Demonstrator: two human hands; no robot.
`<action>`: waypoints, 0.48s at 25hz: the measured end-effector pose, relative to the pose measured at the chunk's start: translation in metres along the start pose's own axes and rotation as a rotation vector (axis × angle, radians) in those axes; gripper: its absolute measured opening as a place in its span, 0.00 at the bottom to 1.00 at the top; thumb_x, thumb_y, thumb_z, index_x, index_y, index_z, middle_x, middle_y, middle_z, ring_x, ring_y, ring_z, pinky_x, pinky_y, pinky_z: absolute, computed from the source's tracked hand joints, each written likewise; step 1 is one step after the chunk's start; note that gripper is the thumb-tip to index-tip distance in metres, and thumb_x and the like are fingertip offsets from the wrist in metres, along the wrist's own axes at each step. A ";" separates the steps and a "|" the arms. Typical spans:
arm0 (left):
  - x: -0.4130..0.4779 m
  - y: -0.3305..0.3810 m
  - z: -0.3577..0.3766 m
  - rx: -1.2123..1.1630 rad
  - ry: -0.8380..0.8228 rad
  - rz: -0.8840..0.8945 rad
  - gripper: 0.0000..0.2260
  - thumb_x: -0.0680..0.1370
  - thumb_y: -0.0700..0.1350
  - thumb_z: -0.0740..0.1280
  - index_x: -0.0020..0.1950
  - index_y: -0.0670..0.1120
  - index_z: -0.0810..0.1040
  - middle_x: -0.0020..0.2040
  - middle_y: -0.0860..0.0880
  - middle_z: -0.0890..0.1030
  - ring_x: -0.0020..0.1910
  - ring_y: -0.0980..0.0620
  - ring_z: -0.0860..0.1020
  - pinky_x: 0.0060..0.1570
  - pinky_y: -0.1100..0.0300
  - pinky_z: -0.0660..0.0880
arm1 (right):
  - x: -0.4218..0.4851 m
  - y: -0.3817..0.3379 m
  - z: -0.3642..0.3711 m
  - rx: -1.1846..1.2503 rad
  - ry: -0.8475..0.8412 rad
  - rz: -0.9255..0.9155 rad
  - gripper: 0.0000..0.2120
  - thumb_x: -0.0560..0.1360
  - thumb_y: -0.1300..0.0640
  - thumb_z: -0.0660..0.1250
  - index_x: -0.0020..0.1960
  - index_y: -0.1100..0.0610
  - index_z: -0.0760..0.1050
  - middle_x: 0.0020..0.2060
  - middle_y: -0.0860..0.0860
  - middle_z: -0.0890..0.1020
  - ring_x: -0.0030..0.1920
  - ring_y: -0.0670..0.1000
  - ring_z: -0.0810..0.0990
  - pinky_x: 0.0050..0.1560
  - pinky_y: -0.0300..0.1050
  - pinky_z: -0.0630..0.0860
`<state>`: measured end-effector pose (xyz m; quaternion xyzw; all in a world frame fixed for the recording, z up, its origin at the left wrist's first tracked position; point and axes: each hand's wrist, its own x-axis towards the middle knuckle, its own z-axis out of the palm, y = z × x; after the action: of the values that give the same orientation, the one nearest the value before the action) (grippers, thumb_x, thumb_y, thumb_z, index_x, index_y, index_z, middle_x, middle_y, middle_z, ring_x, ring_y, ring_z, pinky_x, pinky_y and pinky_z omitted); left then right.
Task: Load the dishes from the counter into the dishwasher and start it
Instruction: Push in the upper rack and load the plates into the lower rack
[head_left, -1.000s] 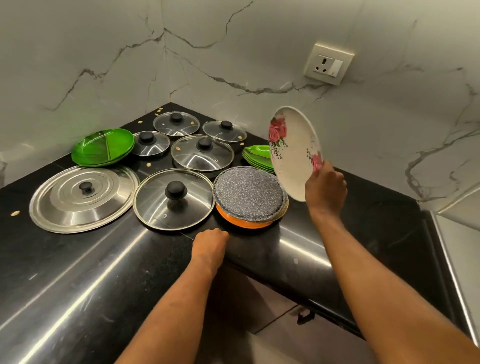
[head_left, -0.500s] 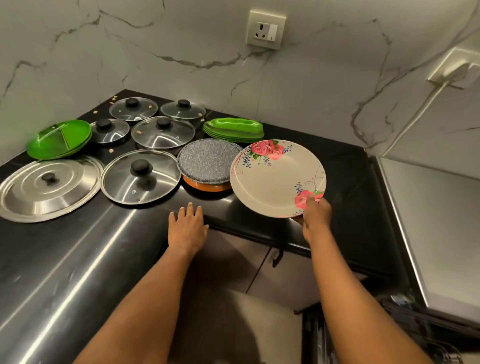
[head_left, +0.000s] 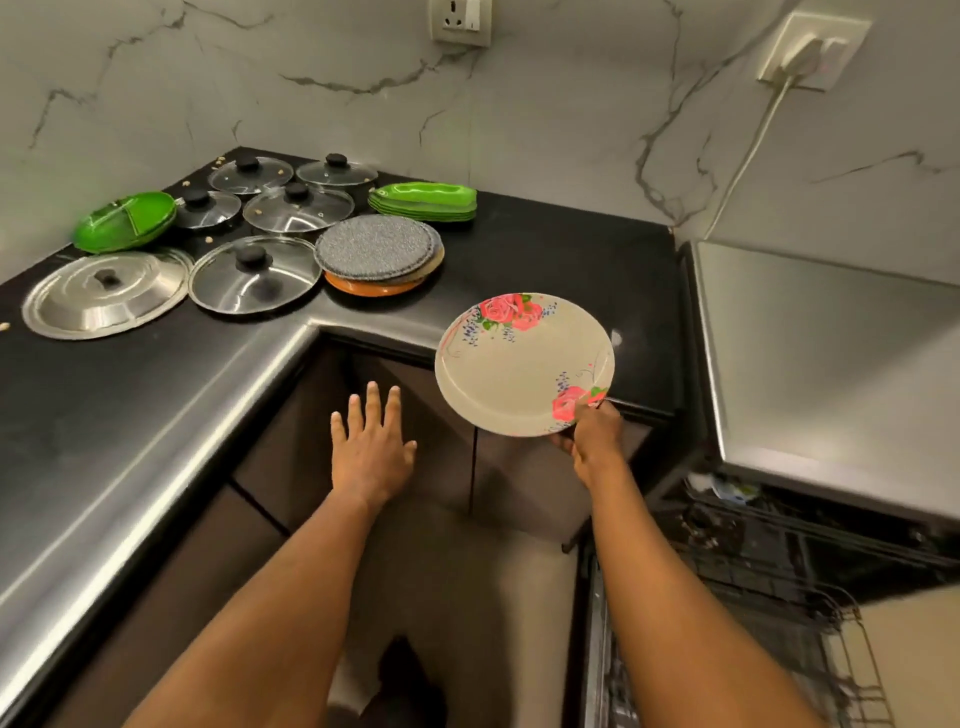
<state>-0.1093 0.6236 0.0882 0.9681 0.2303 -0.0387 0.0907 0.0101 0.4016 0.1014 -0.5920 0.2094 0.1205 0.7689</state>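
The right hand (head_left: 592, 436) pinches the floral plate (head_left: 524, 364) by its rim, clear of the counter (head_left: 545, 260). The left hand (head_left: 371, 447) holds nothing, fingers straight and spread.

Both forearms bare to frame edge; L hand (head_left: 371, 452) & R hand (head_left: 592, 441) bare too, nails short.

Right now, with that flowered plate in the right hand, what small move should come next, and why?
Probably lower the round cream plate with pink roses rightward into the open dishwasher's dark wire rack. The right hand grips its rim in the air, off the black counter, with the rack down to the right; the left hand is open, holding nothing.
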 end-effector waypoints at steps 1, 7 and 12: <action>-0.015 0.005 0.003 -0.003 -0.018 0.001 0.35 0.82 0.55 0.58 0.81 0.50 0.39 0.81 0.44 0.40 0.79 0.42 0.41 0.77 0.42 0.42 | -0.008 0.004 -0.013 -0.006 -0.002 0.008 0.15 0.78 0.66 0.61 0.63 0.58 0.75 0.53 0.56 0.82 0.45 0.52 0.82 0.28 0.42 0.78; -0.113 0.033 0.013 0.018 -0.007 0.022 0.37 0.82 0.55 0.60 0.81 0.50 0.38 0.81 0.44 0.39 0.79 0.42 0.40 0.76 0.43 0.41 | -0.074 0.026 -0.094 0.022 0.013 0.021 0.13 0.80 0.66 0.57 0.60 0.57 0.75 0.49 0.54 0.81 0.39 0.49 0.79 0.23 0.38 0.75; -0.176 0.044 0.016 0.078 0.007 0.068 0.37 0.82 0.56 0.59 0.80 0.51 0.36 0.81 0.44 0.38 0.79 0.41 0.39 0.76 0.42 0.40 | -0.117 0.049 -0.149 0.029 0.032 0.007 0.12 0.80 0.66 0.58 0.58 0.56 0.75 0.52 0.56 0.81 0.43 0.52 0.81 0.27 0.43 0.79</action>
<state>-0.2465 0.5044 0.0997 0.9783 0.1961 -0.0410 0.0536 -0.1416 0.2793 0.0820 -0.5821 0.2257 0.1106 0.7733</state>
